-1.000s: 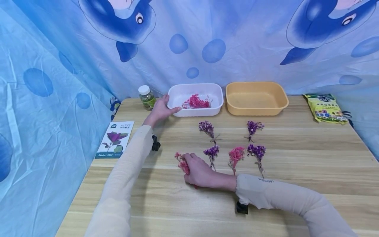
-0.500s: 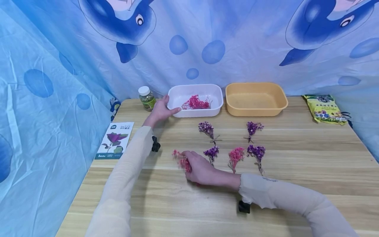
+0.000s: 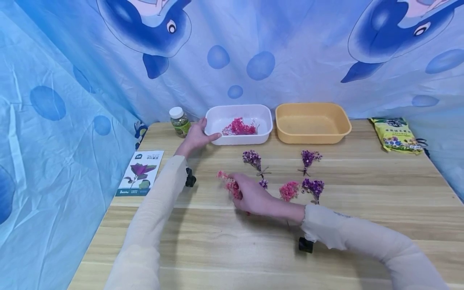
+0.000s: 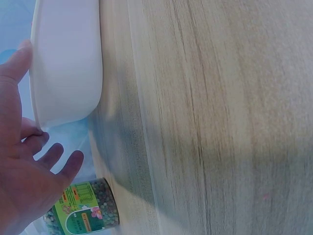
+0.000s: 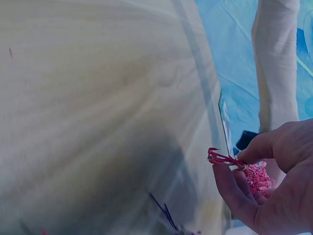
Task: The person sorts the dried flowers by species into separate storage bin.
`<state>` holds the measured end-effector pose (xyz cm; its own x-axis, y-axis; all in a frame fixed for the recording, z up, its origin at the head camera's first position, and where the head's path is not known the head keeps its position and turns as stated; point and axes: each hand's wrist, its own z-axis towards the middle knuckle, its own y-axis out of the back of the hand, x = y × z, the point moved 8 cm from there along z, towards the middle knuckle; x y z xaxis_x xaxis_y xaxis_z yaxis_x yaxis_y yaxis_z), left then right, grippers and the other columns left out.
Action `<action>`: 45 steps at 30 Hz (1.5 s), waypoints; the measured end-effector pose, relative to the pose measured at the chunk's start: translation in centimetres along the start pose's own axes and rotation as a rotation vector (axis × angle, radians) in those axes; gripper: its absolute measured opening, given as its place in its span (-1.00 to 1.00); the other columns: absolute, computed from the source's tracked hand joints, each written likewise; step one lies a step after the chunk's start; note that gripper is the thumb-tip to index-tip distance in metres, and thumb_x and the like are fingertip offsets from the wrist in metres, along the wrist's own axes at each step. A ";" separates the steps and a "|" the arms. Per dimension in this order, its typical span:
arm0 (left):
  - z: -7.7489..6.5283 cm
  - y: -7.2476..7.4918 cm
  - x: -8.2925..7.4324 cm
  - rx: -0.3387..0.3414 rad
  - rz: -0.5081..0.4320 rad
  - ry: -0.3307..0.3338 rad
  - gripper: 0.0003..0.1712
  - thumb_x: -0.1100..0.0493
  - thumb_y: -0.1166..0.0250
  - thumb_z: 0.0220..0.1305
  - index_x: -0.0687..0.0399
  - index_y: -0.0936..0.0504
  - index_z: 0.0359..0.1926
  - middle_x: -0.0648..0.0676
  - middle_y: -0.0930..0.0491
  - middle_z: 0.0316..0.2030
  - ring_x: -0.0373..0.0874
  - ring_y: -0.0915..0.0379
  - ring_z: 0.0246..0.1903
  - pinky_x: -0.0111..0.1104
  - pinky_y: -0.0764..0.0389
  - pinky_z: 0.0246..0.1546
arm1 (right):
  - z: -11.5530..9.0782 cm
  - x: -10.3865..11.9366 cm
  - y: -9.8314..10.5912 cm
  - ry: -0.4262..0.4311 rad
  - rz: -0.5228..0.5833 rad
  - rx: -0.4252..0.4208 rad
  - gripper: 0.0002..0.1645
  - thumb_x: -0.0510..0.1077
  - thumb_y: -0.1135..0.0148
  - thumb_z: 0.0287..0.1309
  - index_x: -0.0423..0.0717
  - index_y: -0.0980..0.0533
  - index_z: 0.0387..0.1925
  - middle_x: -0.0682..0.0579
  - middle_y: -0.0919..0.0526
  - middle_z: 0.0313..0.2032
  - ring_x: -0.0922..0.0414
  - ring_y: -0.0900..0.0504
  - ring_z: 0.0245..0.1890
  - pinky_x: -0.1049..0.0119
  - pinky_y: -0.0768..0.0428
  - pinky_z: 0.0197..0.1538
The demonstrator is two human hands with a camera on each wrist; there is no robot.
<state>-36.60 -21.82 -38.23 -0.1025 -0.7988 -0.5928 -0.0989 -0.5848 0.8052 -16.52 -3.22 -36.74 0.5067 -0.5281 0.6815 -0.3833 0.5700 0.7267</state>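
Note:
In the head view my left hand (image 3: 197, 137) holds the near-left corner of a white plastic basin (image 3: 241, 140), thumb over the front rim and fingers at the left side. Pink dried flowers (image 3: 240, 127) lie inside that basin. My right hand (image 3: 253, 196) pinches a bunch of pink dried flowers (image 3: 232, 186) over the table, blossoms pointing left. The right wrist view shows thumb and fingertips closed on its tied stems (image 5: 226, 159). Beside this hand lie a pink bunch (image 3: 288, 191) and several purple bunches (image 3: 313, 187), one partly hidden by the hand.
A yellow basin (image 3: 313, 138) stands right of the white one. Back left is a jar (image 3: 180, 122) with a white lid, with a flower-picture card (image 3: 140, 172) nearer on the table. A yellow packet (image 3: 396, 135) lies at the far right. A blue curtain (image 3: 308, 52) hangs behind.
My right hand has lifted and moved slightly up and right with the pink bunch, now covering more of a purple bunch. My left hand stays on the white basin.

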 end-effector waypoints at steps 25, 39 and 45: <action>-0.2 0.1 0.1 -0.004 -0.010 0.015 0.17 -0.20 -0.40 0.22 0.39 0.02 0.51 0.35 0.11 0.53 0.22 0.18 0.50 -0.09 0.04 0.48 | 4.6 -3.2 8.3 -0.021 -0.132 -0.050 -0.03 -0.38 -0.42 0.04 -0.32 -0.16 0.45 -0.26 -0.30 0.40 -0.19 -0.34 0.34 -0.02 -0.33 0.38; -0.3 0.1 -0.2 -0.003 -0.015 0.020 0.19 -0.23 -0.41 0.20 0.34 0.03 0.52 0.32 0.12 0.53 0.21 0.19 0.50 -0.07 0.05 0.48 | 8.1 -5.0 11.5 0.052 -0.227 -0.013 -0.11 -0.43 -0.32 0.05 -0.37 -0.18 0.42 -0.35 -0.45 0.23 -0.18 -0.58 -0.01 0.00 -0.58 0.14; -0.3 0.0 0.0 -0.002 -0.025 0.029 0.19 -0.22 -0.41 0.20 0.33 0.03 0.52 0.30 0.12 0.54 0.19 0.20 0.50 -0.09 0.05 0.48 | 9.7 -5.9 12.3 0.015 -0.305 0.011 -0.16 -0.43 -0.27 0.12 -0.31 -0.19 0.43 -0.29 -0.53 0.02 0.00 -0.57 -0.39 0.15 -0.63 -0.29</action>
<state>-36.30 -21.87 -38.20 -0.0715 -0.7876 -0.6120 -0.0994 -0.6048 0.7901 -31.75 0.80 -30.94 0.6106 -0.6646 0.4307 -0.2199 0.3802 0.8984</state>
